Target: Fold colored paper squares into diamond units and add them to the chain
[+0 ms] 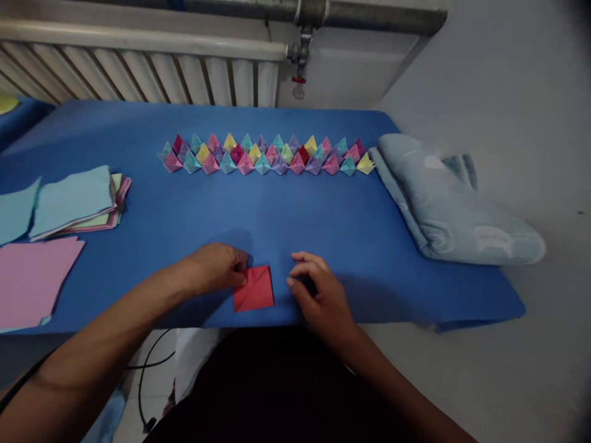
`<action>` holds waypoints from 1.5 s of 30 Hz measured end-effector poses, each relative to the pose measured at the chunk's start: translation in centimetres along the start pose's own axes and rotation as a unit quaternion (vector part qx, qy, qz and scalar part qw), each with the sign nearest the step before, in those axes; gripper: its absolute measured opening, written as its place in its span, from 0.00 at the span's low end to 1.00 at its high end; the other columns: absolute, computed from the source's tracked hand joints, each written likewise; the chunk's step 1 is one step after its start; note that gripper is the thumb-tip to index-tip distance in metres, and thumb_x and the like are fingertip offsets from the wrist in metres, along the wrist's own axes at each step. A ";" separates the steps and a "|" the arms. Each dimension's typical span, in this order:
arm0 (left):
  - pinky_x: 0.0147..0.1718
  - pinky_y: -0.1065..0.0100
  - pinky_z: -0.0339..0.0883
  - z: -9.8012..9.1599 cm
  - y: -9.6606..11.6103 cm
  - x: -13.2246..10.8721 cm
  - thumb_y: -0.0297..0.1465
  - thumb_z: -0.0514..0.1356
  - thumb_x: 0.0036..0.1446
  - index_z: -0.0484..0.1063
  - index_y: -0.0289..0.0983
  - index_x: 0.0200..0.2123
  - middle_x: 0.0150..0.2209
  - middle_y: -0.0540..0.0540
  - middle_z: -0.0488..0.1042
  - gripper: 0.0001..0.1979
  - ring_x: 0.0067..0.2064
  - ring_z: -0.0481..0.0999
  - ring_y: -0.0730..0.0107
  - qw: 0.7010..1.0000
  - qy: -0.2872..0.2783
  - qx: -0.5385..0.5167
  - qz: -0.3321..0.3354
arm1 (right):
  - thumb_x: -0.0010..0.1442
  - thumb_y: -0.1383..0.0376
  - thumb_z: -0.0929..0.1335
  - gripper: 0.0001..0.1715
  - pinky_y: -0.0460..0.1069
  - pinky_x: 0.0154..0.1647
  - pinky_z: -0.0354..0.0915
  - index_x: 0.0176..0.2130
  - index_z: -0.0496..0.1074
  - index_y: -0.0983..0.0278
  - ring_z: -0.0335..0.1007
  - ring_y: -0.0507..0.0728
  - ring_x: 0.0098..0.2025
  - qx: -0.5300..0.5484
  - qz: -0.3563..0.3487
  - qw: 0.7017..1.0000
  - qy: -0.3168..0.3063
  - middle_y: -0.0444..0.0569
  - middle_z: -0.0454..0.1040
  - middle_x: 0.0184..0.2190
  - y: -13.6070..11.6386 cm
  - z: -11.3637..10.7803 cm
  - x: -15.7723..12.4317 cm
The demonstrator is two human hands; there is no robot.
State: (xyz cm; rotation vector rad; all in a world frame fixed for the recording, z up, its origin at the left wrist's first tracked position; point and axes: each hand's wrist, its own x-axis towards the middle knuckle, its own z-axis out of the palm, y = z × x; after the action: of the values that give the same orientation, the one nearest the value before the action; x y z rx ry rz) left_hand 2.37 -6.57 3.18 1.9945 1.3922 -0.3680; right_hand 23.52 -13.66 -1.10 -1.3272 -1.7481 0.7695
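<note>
On the blue table [258,209], the red paper [259,294] is kept near the front edge, directly before the body, presumably so that it can be reached by both hands. Its upper left corner is covered by the left hand [213,266], with the thumb laid on top, as if to keep it from sliding; whether it is pinched or merely pressed cannot be told, since the other fingers are partly hidden. The right hand [323,295] is held just right of the red paper, empty, its fingers loosely curled and apart from the thumb. Beyond the red paper, folded shapes [263,163] are set in close rows, seemingly to leave working room. Loose sheets [74,200] are stacked well to its left, and a folded cloth [457,215] is placed beyond it to the right.
</note>
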 end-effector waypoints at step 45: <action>0.47 0.55 0.64 9.4 -1.2 -4.9 0.23 0.53 0.60 0.73 0.35 0.43 0.44 0.41 0.77 0.11 0.45 0.73 0.60 0.870 0.420 0.096 0.240 | 0.64 0.67 0.63 0.10 0.56 0.52 0.50 0.45 0.70 0.59 0.62 0.58 0.50 -0.261 -0.291 0.901 -0.187 0.47 0.74 0.46 -0.4 0.4 0.5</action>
State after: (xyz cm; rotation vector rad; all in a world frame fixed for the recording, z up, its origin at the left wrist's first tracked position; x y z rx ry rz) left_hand 0.69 -16.04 -1.40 2.7300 1.2572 0.7024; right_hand 22.93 -13.32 -0.87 -0.8981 -2.6220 0.2156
